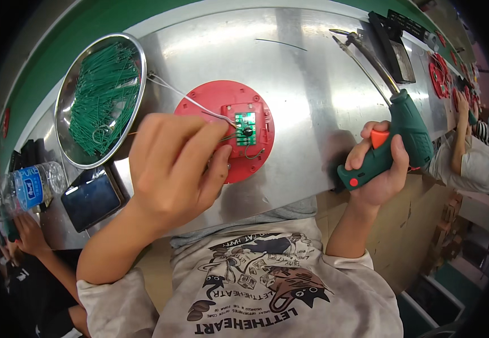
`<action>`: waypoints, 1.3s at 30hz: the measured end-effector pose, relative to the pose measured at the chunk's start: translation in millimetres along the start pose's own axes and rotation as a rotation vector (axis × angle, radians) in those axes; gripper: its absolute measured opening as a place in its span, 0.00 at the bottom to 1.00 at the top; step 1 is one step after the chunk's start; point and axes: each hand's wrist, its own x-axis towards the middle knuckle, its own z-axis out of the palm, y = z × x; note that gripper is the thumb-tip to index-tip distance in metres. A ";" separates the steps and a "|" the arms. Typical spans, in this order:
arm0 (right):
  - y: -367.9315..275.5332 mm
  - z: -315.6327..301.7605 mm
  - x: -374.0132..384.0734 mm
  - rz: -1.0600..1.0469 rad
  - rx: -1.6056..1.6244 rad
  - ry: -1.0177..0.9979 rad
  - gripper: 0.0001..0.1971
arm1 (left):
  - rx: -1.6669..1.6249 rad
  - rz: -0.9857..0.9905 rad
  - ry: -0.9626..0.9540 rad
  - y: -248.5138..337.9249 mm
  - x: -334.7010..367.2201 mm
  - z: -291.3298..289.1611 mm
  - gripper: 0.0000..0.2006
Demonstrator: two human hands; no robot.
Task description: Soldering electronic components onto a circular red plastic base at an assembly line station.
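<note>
A round red plastic housing point(196, 94) lies on the metal table. At its middle sits a small green circuit board point(245, 121) with a black blob and thin wires. White wires point(185, 97) run from the board toward a metal bowl. Over the housing's left side, my left hand point(176, 160) is closed in a pinch on a thin wire point(228, 137) reaching the board; its fingers partly hide the wire. My right hand point(379, 169) grips a green soldering gun point(410, 129) with an orange trigger, its tip raised, pointing away from me and apart from the board.
The metal bowl point(142, 62) holds many green wires point(103, 96). Below it lie a dark phone-like device point(92, 198) and a plastic bottle point(30, 186). A loose wire point(281, 44) lies at the back; a black stand point(392, 48) is at back right. Other people work on both sides.
</note>
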 end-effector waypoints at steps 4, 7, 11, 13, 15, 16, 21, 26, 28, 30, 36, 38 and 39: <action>1.1 4.5 -0.5 -0.023 -0.007 0.022 0.20 | 0.072 -0.042 -0.028 2.4 6.6 -11.4 0.33; -1.5 8.8 -1.3 -0.046 -0.011 0.090 0.19 | 0.041 -0.113 -0.242 12.1 15.4 -11.2 0.37; -7.3 15.1 -0.3 -0.033 -0.015 0.197 0.17 | -0.126 -0.023 -0.267 3.9 10.0 -4.2 0.36; -8.0 14.4 0.8 -0.060 0.017 0.237 0.17 | -0.252 0.112 -0.329 14.1 11.7 -10.7 0.30; -4.6 16.2 -1.9 -0.042 -0.001 0.250 0.16 | -0.415 0.224 -0.400 24.5 2.1 -11.2 0.25; -5.4 19.6 -2.1 -0.041 0.022 0.278 0.16 | -0.404 0.248 -0.403 31.2 -3.0 -13.3 0.25; -8.4 19.2 -3.0 -0.070 0.029 0.343 0.16 | 0.218 0.161 -0.038 32.9 16.7 -15.2 0.19; -13.8 22.4 -4.5 -0.053 0.038 0.354 0.15 | 0.346 -0.076 -0.035 25.0 11.0 -22.2 0.24; -12.4 22.7 -2.9 -0.049 0.049 0.343 0.15 | 0.104 -0.054 -0.230 35.4 11.5 -13.1 0.24; -12.4 22.4 -2.0 -0.057 0.046 0.337 0.16 | 0.048 0.001 -0.311 31.4 11.4 -4.4 0.24; -3.9 23.7 -2.2 -0.098 0.024 0.331 0.16 | -0.003 0.026 -0.393 19.6 8.7 -5.8 0.23; 6.9 22.5 -2.5 -0.082 0.025 0.351 0.18 | -0.041 0.032 -0.382 15.2 2.0 -7.0 0.23; 13.2 14.8 -3.5 -0.021 0.043 0.327 0.19 | -0.043 0.050 -0.359 12.5 -1.4 -4.7 0.24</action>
